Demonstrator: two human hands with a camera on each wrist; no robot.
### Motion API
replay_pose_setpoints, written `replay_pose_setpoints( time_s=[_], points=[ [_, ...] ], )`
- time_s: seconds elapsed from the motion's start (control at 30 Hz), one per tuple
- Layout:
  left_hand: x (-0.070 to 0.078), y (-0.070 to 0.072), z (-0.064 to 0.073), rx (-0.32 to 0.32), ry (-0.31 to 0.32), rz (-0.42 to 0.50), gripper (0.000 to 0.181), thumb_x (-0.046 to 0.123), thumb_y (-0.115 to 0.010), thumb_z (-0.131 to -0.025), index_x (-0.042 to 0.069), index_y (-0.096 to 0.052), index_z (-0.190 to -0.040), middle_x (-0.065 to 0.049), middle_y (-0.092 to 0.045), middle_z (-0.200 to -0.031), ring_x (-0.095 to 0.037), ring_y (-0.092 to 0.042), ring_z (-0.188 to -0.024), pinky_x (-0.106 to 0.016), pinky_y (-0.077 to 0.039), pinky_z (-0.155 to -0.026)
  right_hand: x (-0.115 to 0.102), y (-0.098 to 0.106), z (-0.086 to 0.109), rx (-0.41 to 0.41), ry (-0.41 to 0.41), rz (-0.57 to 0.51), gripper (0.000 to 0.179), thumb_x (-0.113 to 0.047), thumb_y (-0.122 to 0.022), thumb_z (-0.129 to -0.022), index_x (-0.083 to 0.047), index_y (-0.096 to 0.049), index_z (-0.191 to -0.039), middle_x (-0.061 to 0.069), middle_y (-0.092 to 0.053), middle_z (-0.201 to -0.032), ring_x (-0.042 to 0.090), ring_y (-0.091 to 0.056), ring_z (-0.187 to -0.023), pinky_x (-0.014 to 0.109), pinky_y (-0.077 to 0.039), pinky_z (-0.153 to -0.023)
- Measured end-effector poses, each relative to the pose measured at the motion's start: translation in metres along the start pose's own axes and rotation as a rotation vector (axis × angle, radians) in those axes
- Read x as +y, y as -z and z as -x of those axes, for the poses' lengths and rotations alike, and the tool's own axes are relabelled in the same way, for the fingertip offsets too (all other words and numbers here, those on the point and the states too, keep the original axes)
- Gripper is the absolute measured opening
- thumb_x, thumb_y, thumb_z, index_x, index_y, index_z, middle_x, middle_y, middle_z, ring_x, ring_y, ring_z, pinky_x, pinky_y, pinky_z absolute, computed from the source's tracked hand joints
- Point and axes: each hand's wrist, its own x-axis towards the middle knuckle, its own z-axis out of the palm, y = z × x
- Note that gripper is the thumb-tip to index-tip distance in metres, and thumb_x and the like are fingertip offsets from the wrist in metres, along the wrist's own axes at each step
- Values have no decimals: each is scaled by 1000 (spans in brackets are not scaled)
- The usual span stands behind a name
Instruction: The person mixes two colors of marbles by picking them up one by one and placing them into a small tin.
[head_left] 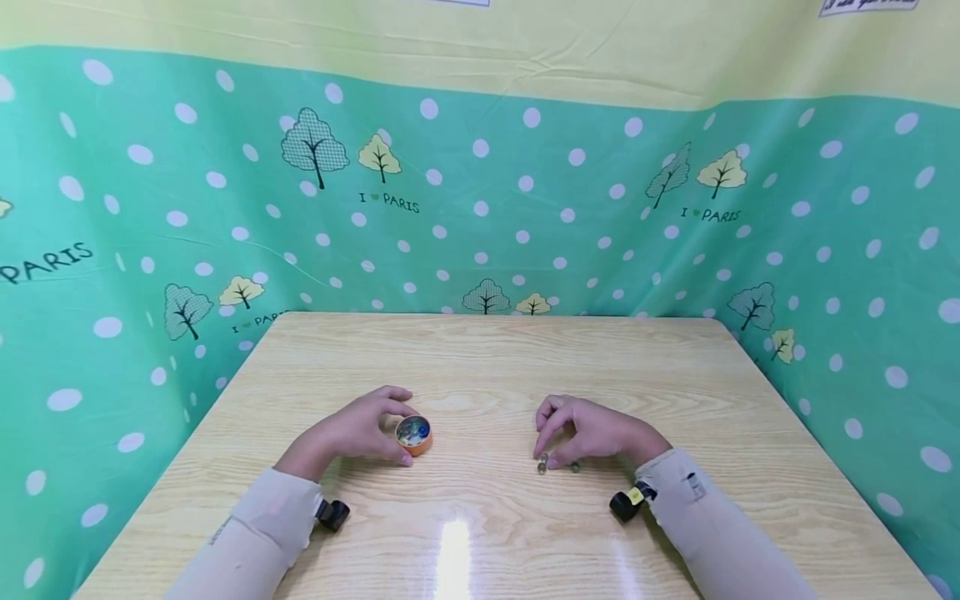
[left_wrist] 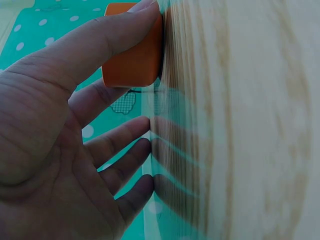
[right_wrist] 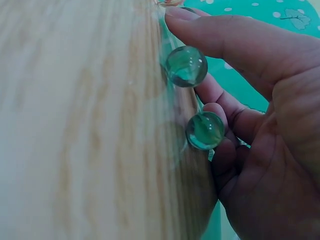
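Observation:
My left hand (head_left: 369, 425) holds a small round orange container (head_left: 423, 446), thumb on the near side and index finger on the far side. In the left wrist view, the orange wall (left_wrist: 132, 62) stands on the table, and the other fingers spread with their tips at the surface. Dark and blue glass marbles (head_left: 412, 430) fill the container. To the right, my right hand (head_left: 592, 429) pinches a small marble (head_left: 543, 457) between thumb and index finger, mostly hidden in the right wrist view. Two clear green marbles (right_wrist: 186, 66) (right_wrist: 205, 130) lie on the table by that hand.
The wood-grain table (head_left: 480, 358) reflects light near its front. A green dotted cloth (head_left: 480, 233) with printed trees hangs behind it and along both sides. A black wrist camera (head_left: 332, 515) is strapped to the left sleeve, another camera (head_left: 624, 506) to the right.

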Motion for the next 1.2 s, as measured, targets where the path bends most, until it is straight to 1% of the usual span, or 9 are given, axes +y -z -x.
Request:
replay_pose_setpoints(
  time_s=[0.13, 0.3, 0.4, 0.53, 0.63, 0.7, 0.83, 1.0, 1.2],
  points=[
    [1, -1, -1, 4, -2, -10, 57, 40, -99, -66, 28, -76, -116, -9, -43, -159, -43, -35, -150, -64, -31, -117, 2, 2, 2, 1, 10, -30, 19, -23, -88, -83, -25, -83, -102, 2, -63, -116, 19, -54, -114, 33, -36, -106],
    [1, -1, -1, 6, -3, -20, 57, 41, -99, -66, 27, -76, -117, -9, -43, -159, -43, -35, -149, -63, -32, -117, 1, 4, 2, 8, 13, -42, 19, -24, -86, -87, -24, -82, -105, 2, -68, -120, 17, -58, -116, 31, -39, -106],
    [1, -1, -1, 4, -5, -19, 57, 41, -98, -66, 27, -76, -117, -10, -43, -159, -43, -35, -149, -63, -32, -117, -1, 4, 1, 13, 9, -37, 18, -24, -85, -87, -24, -82, -105, 1, -68, -121, 15, -59, -116, 30, -41, -104],
    [1, -1, -1, -1, -3, -13, 57, 41, -98, -66, 27, -76, -117, -10, -43, -159, -43, -35, -149, -63, -32, -117, -4, 3, 0, 30, 10, -37, 17, -23, -84, -89, -21, -81, -106, 0, -69, -119, 16, -60, -114, 34, -46, -97],
    [0, -2, -2, -3, -7, -12, 57, 41, -98, -66, 28, -76, -117, -9, -43, -159, -42, -35, -149, -63, -32, -118, -5, 3, 1, 56, 14, -31, 17, -23, -83, -90, -19, -81, -106, 0, -70, -117, 21, -61, -109, 40, -50, -91],
    [-1, -3, -3, -5, -8, -15, 57, 41, -98, -67, 28, -76, -117, -9, -43, -160, -42, -35, -150, -62, -32, -118, -5, 3, 1, 75, 9, -16, 17, -24, -83, -90, -19, -81, -106, -1, -70, -116, 23, -61, -108, 42, -50, -91],
    [-1, -3, -5, -10, -4, -14, 57, 41, -98, -67, 28, -76, -118, -8, -43, -160, -41, -35, -150, -62, -31, -118, -8, 3, 2, 99, -9, 11, 15, -26, -81, -92, -20, -80, -105, -3, -70, -114, 25, -62, -106, 40, -52, -88],
    [0, -2, -3, -6, 2, -9, 58, 40, -98, -67, 27, -76, -118, -9, -42, -160, -43, -34, -150, -64, -30, -118, -18, 4, -4, 111, -21, 10, 11, -28, -76, -96, -23, -77, -105, -6, -70, -111, 19, -64, -104, 36, -54, -91],
    [-1, -1, -1, -5, -7, -5, 55, 39, -98, -67, 28, -76, -116, -12, -41, -160, -45, -33, -150, -65, -29, -118, -27, 1, -14, 124, -13, 3, 12, -31, -75, -97, -22, -77, -104, -8, -70, -111, 16, -65, -107, 41, -53, -96]
  ],
)
